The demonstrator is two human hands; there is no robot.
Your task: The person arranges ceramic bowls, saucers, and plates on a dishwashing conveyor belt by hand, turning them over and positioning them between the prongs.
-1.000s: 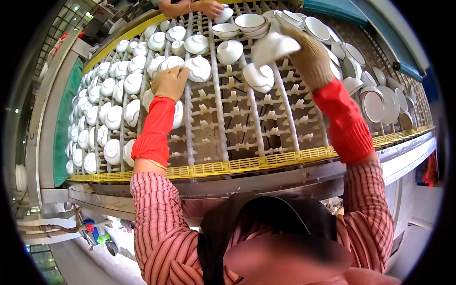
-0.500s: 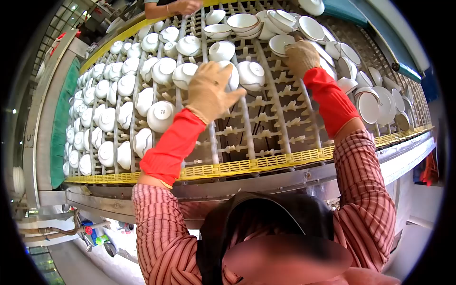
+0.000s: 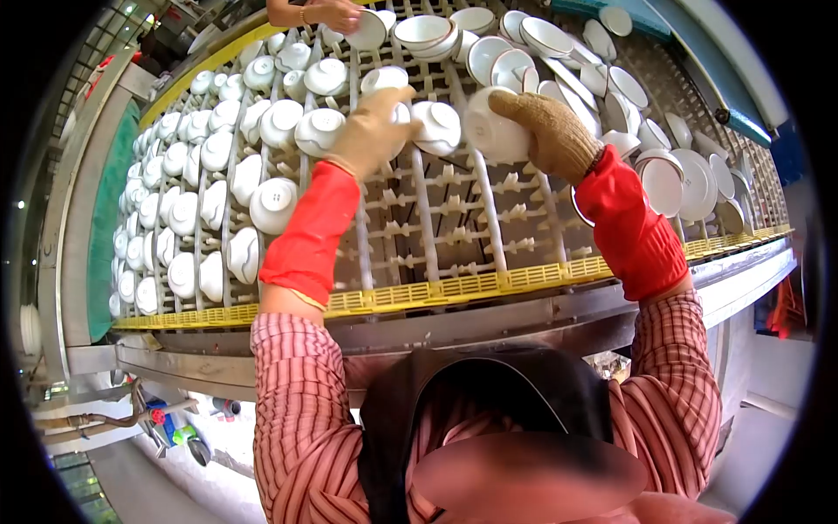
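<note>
My right hand (image 3: 554, 131), in a tan work glove with a red sleeve cover, grips a white bowl (image 3: 494, 129) with its underside towards me, thumb across its near edge. The bowl is above the pegged rack conveyor (image 3: 454, 229). To the left, my left hand (image 3: 371, 138), gloved the same way, has thumb and fingers apart beside a white bowl (image 3: 401, 115) that it partly hides. Whether they touch I cannot tell. Just right of that hand another upturned bowl (image 3: 436, 127) rests on the pegs.
Rows of upturned bowls (image 3: 273, 205) fill the conveyor's left side. Stacked and loose bowls (image 3: 423, 33) and plates (image 3: 696, 188) crowd the back and right. Across the conveyor, another person's hand (image 3: 332, 16) is at a bowl (image 3: 367, 31). A yellow edge strip (image 3: 454, 290) runs along the near side.
My right hand has lifted a bowl from the pile and brought it left and nearer. The racked bowls have shifted slightly left. My left hand has moved a little up and left.
</note>
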